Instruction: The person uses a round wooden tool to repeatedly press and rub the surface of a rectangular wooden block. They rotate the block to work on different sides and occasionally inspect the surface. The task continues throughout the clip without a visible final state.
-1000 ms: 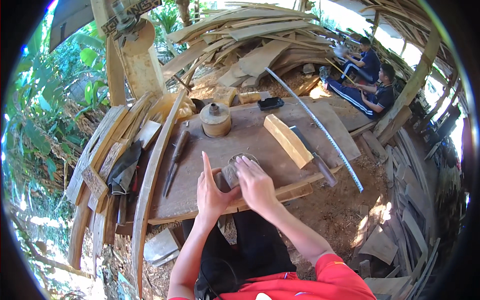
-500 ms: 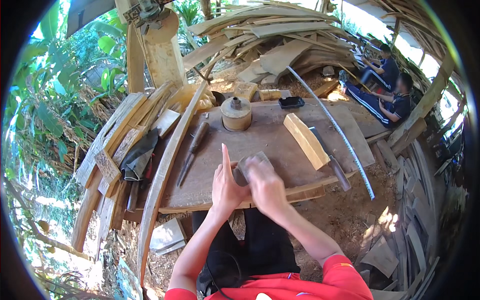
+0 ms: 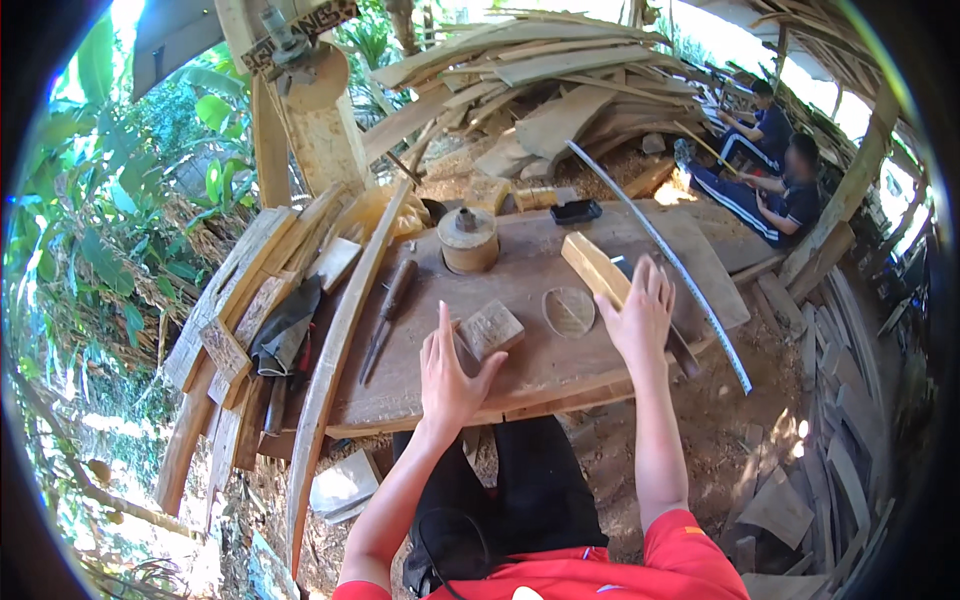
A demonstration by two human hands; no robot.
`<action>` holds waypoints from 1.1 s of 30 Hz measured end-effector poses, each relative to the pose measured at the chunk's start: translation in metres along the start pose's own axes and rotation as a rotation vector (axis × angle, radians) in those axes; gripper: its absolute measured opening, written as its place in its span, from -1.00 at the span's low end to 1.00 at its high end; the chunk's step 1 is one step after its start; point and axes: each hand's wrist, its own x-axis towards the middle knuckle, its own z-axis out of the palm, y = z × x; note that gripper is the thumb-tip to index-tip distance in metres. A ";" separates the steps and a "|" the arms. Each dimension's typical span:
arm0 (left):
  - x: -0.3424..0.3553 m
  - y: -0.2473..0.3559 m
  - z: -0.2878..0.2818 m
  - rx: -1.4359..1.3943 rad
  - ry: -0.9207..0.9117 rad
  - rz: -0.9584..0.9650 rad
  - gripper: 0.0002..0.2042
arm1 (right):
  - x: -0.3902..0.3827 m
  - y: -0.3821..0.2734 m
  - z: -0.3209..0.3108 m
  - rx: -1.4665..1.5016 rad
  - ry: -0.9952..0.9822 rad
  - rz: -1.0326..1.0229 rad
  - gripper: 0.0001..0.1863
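My left hand (image 3: 450,380) is beside the left front of a squarish wooden block (image 3: 491,330) on the workbench, fingers pointing up and thumb stretched out; it looks open. To the block's right lies a thin round shape (image 3: 568,312) with a pale outline; its material is unclear. My right hand (image 3: 643,315), fingers apart, is over the near end of a long pale wooden bar (image 3: 592,262). Whether it touches the bar is hard to tell. Partly under this hand lies a blade with a dark handle (image 3: 684,355).
A round wooden piece with a metal centre (image 3: 468,240) stands on the bench (image 3: 400,390). A chisel-like tool (image 3: 388,320), a long curved plank (image 3: 345,350), a metal ruler (image 3: 665,250) and a black tray (image 3: 576,212) surround it. Two people (image 3: 790,185) sit at far right.
My right hand has left the wooden block and moved right to the pale bar. The block now rests on the bench, and the round shape shows beside it. My left hand stays close by.
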 end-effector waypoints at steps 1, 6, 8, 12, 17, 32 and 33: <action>0.010 -0.005 -0.002 0.001 0.048 0.023 -0.13 | 0.003 0.007 0.002 -0.008 -0.060 -0.004 -0.18; 0.079 -0.051 -0.031 0.294 0.072 -0.054 -0.53 | -0.003 0.020 0.011 0.166 -0.030 -0.041 -0.38; 0.092 -0.080 -0.039 0.546 -0.058 -0.157 -0.54 | -0.011 -0.004 0.015 0.512 0.038 0.045 -0.44; 0.103 -0.116 -0.036 0.609 -0.220 -0.179 -0.64 | -0.026 -0.024 0.040 1.215 -0.032 0.099 -0.55; 0.120 -0.119 -0.060 0.467 0.017 -0.218 -0.64 | -0.030 -0.010 0.039 1.211 0.041 0.146 -0.59; 0.134 -0.140 -0.077 0.620 -0.094 -0.104 -0.68 | -0.032 0.003 0.048 1.247 0.051 0.160 -0.59; 0.140 -0.132 -0.069 0.626 -0.186 -0.183 -0.67 | -0.028 0.003 0.050 1.235 0.065 0.144 -0.59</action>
